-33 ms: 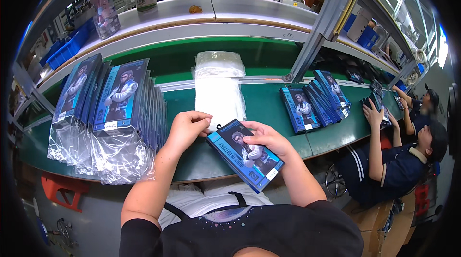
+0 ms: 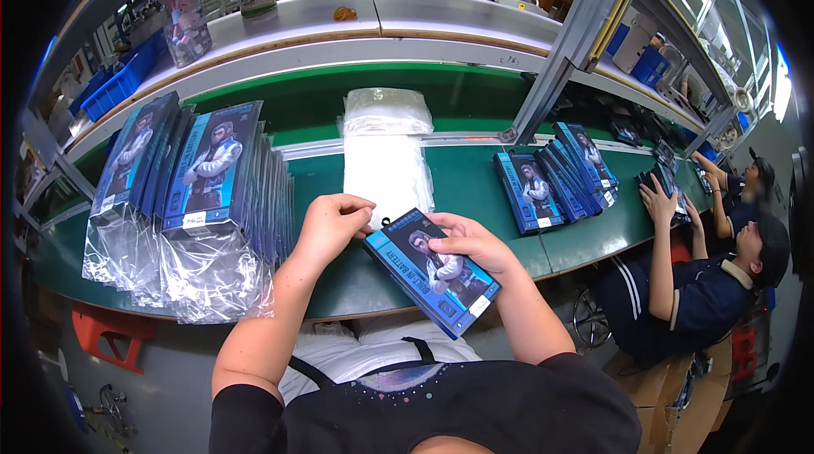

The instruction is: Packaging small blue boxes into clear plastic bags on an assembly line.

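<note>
My right hand [image 2: 471, 242] grips a flat blue and black box [image 2: 432, 272] with a picture of a bearded figure in a pale jacket; the thumb lies on its front face. A small black loop shows at the box's upper left corner. My left hand [image 2: 335, 225] is closed, thumb and fingertips pinched together beside the near left edge of a stack of clear plastic bags [image 2: 386, 170]. Whether a bag edge is between those fingertips I cannot make out. The bags lie flat on the green table [image 2: 326, 284], just beyond both hands.
At left stand rows of bagged boxes [image 2: 212, 166], their loose plastic hanging toward the table edge. More boxes [image 2: 530, 191] lean together at right. Above the table runs a shelf [image 2: 297, 26] with a steel post [image 2: 568, 47]. A co-worker [image 2: 704, 284] sits at right.
</note>
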A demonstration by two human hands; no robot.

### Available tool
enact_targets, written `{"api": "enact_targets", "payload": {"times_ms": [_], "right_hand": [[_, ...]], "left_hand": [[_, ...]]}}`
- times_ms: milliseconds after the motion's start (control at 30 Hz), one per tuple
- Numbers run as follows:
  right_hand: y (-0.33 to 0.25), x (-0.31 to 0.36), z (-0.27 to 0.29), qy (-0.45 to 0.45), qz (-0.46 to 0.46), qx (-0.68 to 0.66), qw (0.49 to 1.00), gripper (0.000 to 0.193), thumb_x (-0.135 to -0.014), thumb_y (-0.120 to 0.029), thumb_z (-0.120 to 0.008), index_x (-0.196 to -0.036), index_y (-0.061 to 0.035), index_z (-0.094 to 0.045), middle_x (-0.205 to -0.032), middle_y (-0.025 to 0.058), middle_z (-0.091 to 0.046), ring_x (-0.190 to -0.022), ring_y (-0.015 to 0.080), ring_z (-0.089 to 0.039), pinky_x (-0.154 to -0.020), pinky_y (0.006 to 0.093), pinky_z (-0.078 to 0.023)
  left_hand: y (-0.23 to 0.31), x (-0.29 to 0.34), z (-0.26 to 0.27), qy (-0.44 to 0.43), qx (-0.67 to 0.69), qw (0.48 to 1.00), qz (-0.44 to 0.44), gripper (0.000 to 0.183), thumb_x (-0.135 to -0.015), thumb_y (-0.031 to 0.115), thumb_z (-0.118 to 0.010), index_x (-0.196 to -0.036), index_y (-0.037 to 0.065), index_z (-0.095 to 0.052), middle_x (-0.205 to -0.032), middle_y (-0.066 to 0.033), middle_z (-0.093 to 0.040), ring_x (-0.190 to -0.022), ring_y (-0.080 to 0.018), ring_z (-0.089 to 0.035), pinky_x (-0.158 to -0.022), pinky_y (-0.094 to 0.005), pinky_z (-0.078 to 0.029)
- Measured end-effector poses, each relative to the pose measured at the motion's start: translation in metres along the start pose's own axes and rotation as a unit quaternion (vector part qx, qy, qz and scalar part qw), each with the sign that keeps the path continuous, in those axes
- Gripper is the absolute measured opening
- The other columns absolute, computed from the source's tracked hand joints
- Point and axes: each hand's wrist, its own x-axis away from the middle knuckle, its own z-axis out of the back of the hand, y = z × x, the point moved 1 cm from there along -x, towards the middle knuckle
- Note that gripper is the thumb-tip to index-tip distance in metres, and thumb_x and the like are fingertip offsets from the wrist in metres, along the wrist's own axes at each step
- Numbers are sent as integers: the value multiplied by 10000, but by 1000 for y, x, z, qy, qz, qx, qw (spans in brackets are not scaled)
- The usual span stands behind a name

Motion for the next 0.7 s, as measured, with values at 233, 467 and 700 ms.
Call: {"api": "enact_targets", "payload": {"times_ms": [233,467,700], "right_hand": [[1,1,-4,25,27,51,998,642,-811,-9,-663,-1358,73,-338,-1148,170,-599,-987,178,-624,-870,285,-498],[4,1,-7,31,29,74,996,657,-801,-4,-673,-1365,72,-342,-1178,152,-584,-1044,154,-587,-917,279,-461],[11,-5,6,81,97,129,984,696,-828,-23,-642,-1401,86,-262,-1286,166,-504,-1139,191,-527,-969,289,-414]], "left_hand": [[-2,-8,-5,34,8,999,4,150,-780,53,-617,-849,-70,-667,-741,-102,-667,-630,-130,-639,-586,-254,-523],[-3,-9,-7,84,-127,983,-99,143,-730,27,-607,-829,-57,-667,-737,-132,-655,-646,-173,-632,-621,-287,-500],[-3,-7,-1,37,-255,952,-167,216,-695,-3,-579,-870,5,-704,-781,-206,-638,-691,-308,-631,-669,-337,-501]]}}
